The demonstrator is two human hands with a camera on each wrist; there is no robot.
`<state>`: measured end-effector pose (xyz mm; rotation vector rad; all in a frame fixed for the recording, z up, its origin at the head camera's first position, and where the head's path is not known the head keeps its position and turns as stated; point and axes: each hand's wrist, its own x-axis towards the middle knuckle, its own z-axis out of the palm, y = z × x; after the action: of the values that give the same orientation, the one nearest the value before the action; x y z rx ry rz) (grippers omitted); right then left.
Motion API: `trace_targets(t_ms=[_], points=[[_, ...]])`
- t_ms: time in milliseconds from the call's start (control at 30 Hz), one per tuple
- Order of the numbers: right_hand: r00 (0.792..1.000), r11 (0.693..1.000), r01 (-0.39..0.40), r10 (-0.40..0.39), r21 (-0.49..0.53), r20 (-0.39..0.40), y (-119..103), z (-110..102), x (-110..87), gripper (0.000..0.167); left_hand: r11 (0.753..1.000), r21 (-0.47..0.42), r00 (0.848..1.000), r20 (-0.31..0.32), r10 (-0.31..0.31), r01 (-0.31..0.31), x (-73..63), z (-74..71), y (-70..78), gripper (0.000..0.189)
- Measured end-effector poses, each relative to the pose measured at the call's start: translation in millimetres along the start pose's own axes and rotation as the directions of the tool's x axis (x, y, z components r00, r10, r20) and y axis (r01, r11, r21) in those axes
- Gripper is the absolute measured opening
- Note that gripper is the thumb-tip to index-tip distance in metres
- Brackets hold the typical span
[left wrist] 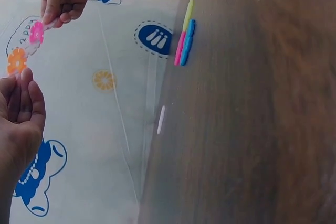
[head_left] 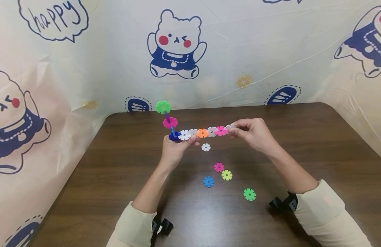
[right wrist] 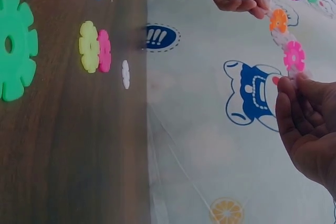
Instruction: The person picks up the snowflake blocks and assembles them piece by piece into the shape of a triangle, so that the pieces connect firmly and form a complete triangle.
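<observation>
A chain of notched plastic snowflake discs [head_left: 203, 133] is held up over the table between both hands. From its left end, a dark blue disc [head_left: 174, 136], another run with a pink disc [head_left: 170, 122] rises to a green disc [head_left: 163, 107] at the top. My left hand [head_left: 173, 151] grips the chain near that corner, thumb along the white discs. At the far right end, my right hand [head_left: 254, 134] pinches a whitish disc [head_left: 230, 127] between thumb and fingers, just past a pink disc [right wrist: 294, 56]. The fingertips partly cover this end disc.
Loose discs lie flat on the brown wooden table [head_left: 116, 178]: a white disc [head_left: 206, 147], a pink disc [head_left: 219, 167], a yellow disc [head_left: 227, 175], a blue disc [head_left: 208, 181] and a green disc [head_left: 249, 194]. A printed cloth [head_left: 116, 61] hangs behind the table.
</observation>
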<state>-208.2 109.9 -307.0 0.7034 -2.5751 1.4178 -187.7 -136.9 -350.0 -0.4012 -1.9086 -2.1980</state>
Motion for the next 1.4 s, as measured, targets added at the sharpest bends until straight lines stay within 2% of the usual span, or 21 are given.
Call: trace_targets(t_ms=[233, 333, 433, 533, 733, 1000, 1133, 1267, 1400], points=[[1.000, 0.999, 0.006, -0.005, 0.032, -0.021, 5.2, -1.7, -0.3, 0.015, 1.000, 0.016, 1.000, 0.004, -0.020, 0.020, 2.0, 1.5, 2.7, 0.018], [0.999, 0.999, 0.014, -0.013, 0.052, -0.030, 8.0, -3.7, -0.5, 0.015, 0.996, 0.078, 0.999, 0.000, -0.048, 0.047, 1.8, -0.2, 4.9, 0.016], [0.999, 0.998, 0.012, -0.009, 0.058, -0.047, 10.8, -6.9, -1.6, 0.016, 0.981, 0.180, 0.997, -0.020, -0.068, 0.071, 2.3, -3.9, 6.4, 0.016], [0.998, 0.998, 0.000, 0.003, 0.057, -0.065, 13.4, -9.8, -2.7, 0.017, 0.969, 0.233, 0.997, -0.030, -0.078, 0.082, 3.2, -8.0, 7.5, 0.017], [0.996, 0.998, -0.001, 0.006, 0.060, -0.085, 16.0, -13.5, -4.7, 0.019, 0.978, 0.200, 0.998, -0.018, -0.058, 0.061, 3.6, -12.5, 9.6, 0.022], [0.995, 0.998, 0.009, -0.003, 0.058, -0.098, 18.5, -15.7, -7.6, 0.017, 0.991, 0.134, 1.000, 0.007, -0.001, 0.000, 4.1, -20.5, 13.4, 0.039], [0.995, 0.999, -0.012, 0.017, 0.053, -0.096, 19.2, -15.9, -8.6, 0.017, 0.996, 0.073, 0.998, -0.032, 0.062, -0.059, 5.9, -26.8, 20.1, 0.043], [0.995, 0.998, -0.019, 0.024, 0.053, -0.097, 20.3, -15.8, -9.5, 0.017, 0.987, 0.057, 0.983, -0.102, 0.154, -0.148, 11.7, -31.1, 29.4, 0.051], [0.996, 0.998, -0.017, 0.022, 0.059, -0.089, 21.5, -14.5, -10.9, 0.017, 0.973, 0.046, 0.961, -0.150, 0.231, -0.227, 19.5, -31.4, 37.3, 0.049]])
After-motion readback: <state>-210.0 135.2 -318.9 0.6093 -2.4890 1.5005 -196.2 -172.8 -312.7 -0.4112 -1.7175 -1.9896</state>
